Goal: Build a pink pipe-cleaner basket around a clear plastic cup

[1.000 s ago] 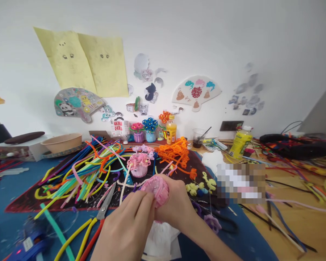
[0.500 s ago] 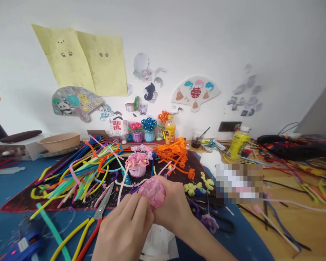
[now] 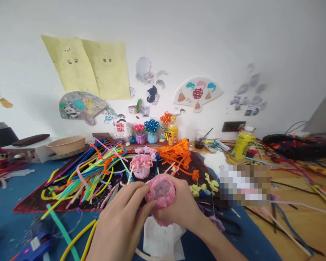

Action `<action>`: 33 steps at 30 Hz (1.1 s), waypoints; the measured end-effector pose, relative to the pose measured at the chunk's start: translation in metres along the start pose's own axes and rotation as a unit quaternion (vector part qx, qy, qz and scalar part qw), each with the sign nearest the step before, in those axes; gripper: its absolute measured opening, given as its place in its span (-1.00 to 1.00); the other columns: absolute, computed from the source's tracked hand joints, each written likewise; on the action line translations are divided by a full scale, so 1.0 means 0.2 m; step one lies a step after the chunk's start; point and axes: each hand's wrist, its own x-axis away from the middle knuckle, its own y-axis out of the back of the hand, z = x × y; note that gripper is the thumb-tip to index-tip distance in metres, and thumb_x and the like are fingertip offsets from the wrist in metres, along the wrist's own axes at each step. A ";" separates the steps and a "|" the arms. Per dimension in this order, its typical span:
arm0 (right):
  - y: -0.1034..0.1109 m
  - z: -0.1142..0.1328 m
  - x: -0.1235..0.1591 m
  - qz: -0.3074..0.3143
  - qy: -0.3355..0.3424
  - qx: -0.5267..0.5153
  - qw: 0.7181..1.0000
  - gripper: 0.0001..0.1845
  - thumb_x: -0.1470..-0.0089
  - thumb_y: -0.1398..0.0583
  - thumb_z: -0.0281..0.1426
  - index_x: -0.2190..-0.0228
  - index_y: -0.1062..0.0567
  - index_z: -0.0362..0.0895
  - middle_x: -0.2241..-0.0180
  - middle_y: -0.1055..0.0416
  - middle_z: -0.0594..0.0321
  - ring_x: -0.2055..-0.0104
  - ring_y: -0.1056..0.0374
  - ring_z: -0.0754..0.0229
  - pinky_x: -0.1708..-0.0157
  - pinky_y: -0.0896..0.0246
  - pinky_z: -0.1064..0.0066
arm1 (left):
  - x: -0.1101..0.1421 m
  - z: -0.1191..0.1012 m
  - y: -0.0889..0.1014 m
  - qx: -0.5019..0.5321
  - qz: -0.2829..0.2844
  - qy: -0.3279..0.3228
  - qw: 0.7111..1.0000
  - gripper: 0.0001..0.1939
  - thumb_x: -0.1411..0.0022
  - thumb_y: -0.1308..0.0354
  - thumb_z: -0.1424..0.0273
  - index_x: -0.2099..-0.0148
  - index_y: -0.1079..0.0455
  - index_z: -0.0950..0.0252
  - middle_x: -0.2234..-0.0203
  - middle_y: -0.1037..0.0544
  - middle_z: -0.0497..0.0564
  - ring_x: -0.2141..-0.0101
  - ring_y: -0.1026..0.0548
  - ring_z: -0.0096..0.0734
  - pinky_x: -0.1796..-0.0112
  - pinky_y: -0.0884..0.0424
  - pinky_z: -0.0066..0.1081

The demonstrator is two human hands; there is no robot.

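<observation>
A small pink pot [image 3: 161, 189] covered in fuzzy pipe cleaner is held up in front of me, its hollow opening facing me. My right hand [image 3: 186, 203] wraps around it from the right. At the left rim, the thumb and fingers of my left hand [image 3: 122, 217] pinch the pink edge. Below the pot lies a crumpled white paper [image 3: 159, 241]. Just beyond it stands a lilac pot [image 3: 141, 172] with pink curled flowers. A scissor blade [image 3: 113, 194] shows beside my left hand, which hides the rest of the scissors.
Loose coloured pipe cleaners [image 3: 89, 177] spread across the dark mat on the left. An orange pipe-cleaner heap [image 3: 176, 154] lies behind my hands. At front left is a blue glue gun [image 3: 36, 243] with a red light. A yellow-labelled bottle [image 3: 242, 143] stands right.
The pink pot has turned so more of its opening shows, and its lower side now appears under my right hand. The whole view has swung slightly left. My left fingers still pinch the rim.
</observation>
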 end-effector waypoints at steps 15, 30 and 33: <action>0.03 0.02 -0.03 0.111 -0.023 -0.193 0.975 -0.69 0.41 -0.30 -0.59 0.50 -0.37 -0.15 0.54 -0.19 0.44 0.50 0.00 0.35 0.54 -0.04 0.52 | -0.02 -0.05 -0.03 0.197 -0.021 0.169 0.965 -0.88 -0.31 -0.12 0.43 0.32 -0.37 0.17 0.44 -0.50 -0.18 0.42 -0.50 -0.57 0.38 -0.40 -0.63; 0.02 -0.03 -0.02 0.030 -0.042 -0.054 0.997 -0.32 0.41 -0.43 -0.42 0.11 -0.47 -0.09 0.29 -0.56 0.27 0.27 -0.44 0.08 0.23 -0.39 0.28 | -0.04 -0.05 -0.08 0.140 -0.025 0.114 0.983 -0.91 -0.28 -0.17 0.46 0.29 -0.45 0.18 0.40 -0.55 -0.14 0.41 -0.50 -0.59 0.37 -0.40 -0.66; 0.01 -0.06 -0.03 -0.002 -0.033 -0.042 0.999 -0.51 0.40 -0.42 -0.41 0.30 -0.46 -0.10 0.40 -0.52 0.33 0.38 -0.38 0.18 0.37 -0.34 0.40 | -0.04 -0.06 -0.09 0.150 -0.028 0.110 0.982 -0.94 -0.29 -0.16 0.45 0.20 -0.43 0.18 0.30 -0.55 -0.10 0.36 -0.52 -0.58 0.35 -0.44 -0.65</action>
